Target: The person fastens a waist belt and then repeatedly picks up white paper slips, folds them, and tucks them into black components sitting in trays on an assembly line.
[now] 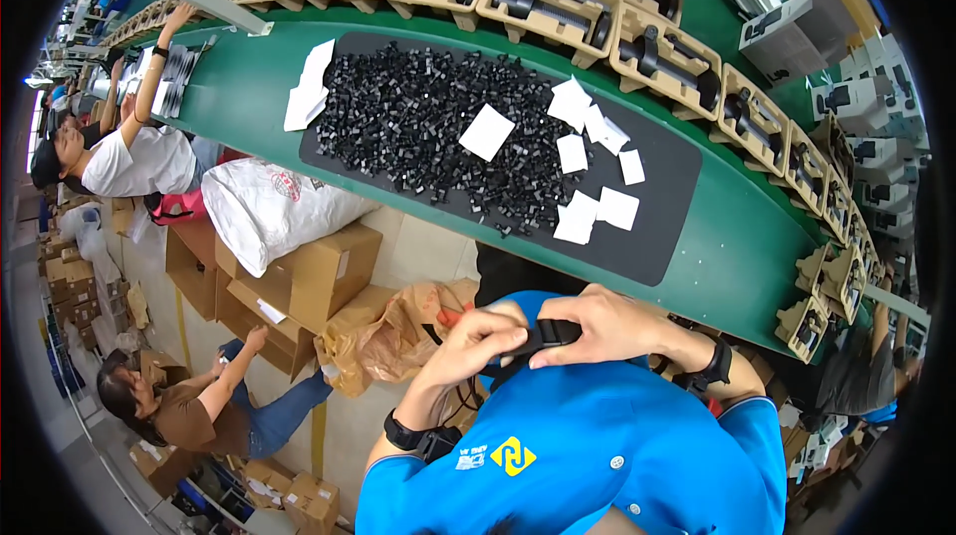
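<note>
Both hands [543, 331] pinch a black strap buckle [546, 335] between them.

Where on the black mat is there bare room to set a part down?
The black mat is bare along its near right end, below the white paper squares. The pile of small black parts crowds its left and middle.

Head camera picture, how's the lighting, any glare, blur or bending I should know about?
Head view: even overhead light, soft shadows; strong fisheye bending curves the long green conveyor table and leaves black corners; the white paper squares look slightly blown out; the left hand and right hand on the flat black strap piece are sharp, while rim areas smear.
</note>
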{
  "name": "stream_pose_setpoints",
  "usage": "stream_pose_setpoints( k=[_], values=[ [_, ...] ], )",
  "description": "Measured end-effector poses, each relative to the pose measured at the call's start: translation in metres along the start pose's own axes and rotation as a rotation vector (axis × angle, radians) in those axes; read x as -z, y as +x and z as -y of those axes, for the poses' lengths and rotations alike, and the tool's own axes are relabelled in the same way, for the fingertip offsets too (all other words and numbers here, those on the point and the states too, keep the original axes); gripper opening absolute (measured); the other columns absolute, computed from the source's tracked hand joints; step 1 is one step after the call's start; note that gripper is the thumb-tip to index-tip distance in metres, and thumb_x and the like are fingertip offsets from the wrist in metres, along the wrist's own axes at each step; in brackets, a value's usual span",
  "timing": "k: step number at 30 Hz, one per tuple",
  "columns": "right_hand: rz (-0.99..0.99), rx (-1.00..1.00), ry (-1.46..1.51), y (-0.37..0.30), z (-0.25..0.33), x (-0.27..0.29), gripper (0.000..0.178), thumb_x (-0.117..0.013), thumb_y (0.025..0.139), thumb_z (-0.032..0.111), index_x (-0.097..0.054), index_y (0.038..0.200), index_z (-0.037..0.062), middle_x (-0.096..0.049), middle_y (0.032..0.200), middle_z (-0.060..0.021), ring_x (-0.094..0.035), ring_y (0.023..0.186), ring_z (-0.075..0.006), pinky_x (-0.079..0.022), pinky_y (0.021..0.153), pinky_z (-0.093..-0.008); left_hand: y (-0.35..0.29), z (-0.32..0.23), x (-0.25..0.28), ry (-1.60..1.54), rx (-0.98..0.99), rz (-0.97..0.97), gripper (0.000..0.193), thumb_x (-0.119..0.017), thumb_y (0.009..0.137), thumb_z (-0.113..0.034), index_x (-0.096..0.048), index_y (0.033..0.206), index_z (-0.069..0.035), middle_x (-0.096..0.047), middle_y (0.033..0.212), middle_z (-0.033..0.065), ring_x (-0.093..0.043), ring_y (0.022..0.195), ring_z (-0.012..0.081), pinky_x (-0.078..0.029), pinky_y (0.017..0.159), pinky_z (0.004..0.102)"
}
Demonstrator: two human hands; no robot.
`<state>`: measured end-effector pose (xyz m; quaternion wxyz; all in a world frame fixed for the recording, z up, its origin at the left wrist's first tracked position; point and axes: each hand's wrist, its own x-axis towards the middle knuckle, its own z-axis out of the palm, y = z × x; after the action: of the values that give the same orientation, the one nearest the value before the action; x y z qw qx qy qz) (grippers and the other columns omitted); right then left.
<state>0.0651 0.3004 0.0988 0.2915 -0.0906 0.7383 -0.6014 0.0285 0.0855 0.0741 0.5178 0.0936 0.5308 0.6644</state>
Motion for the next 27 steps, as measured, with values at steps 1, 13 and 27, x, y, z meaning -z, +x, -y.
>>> stream_pose_setpoints(
  k=[1,13,27],
  values=[
    [0.001,-0.003,0.002,0.001,0.004,0.001,0.042,-0.068,0.077,0.044,-0.057,0.077,0.0034,-0.053,0.055,-0.0121,-0.054,0.048,-0.0274,-0.040,0.047,-0.0353,0.005,-0.003,0.000,-0.121,0.101,0.119,0.031,-0.057,0.087,-0.019,-0.054,0.062,0.000,-0.047,0.069,0.0027,-0.042,0.063,0.0092,-0.029,0.053,0.0241],
    [-0.114,0.067,-0.111,-0.003,-0.001,-0.022,0.034,-0.071,0.076,0.036,-0.057,0.086,0.0066,-0.054,0.054,-0.0096,-0.055,0.044,-0.0254,-0.039,0.040,-0.0318,-0.005,-0.001,-0.017,-0.159,0.145,-0.101,0.048,-0.045,0.096,-0.027,-0.045,0.053,-0.006,-0.045,0.053,-0.0024,-0.037,0.055,0.0060,-0.030,0.051,0.0238],
    [0.167,-0.471,0.360,0.015,0.002,-0.034,0.031,-0.067,0.083,0.027,-0.052,0.096,0.0036,-0.052,0.060,-0.0021,-0.049,0.055,-0.0079,-0.035,0.050,-0.0254,-0.011,-0.007,0.012,-0.269,0.263,-0.350,0.043,-0.048,0.094,-0.034,-0.048,0.056,-0.013,-0.038,0.054,-0.0069,-0.031,0.052,0.0037,-0.023,0.050,0.0217]
  ],
)
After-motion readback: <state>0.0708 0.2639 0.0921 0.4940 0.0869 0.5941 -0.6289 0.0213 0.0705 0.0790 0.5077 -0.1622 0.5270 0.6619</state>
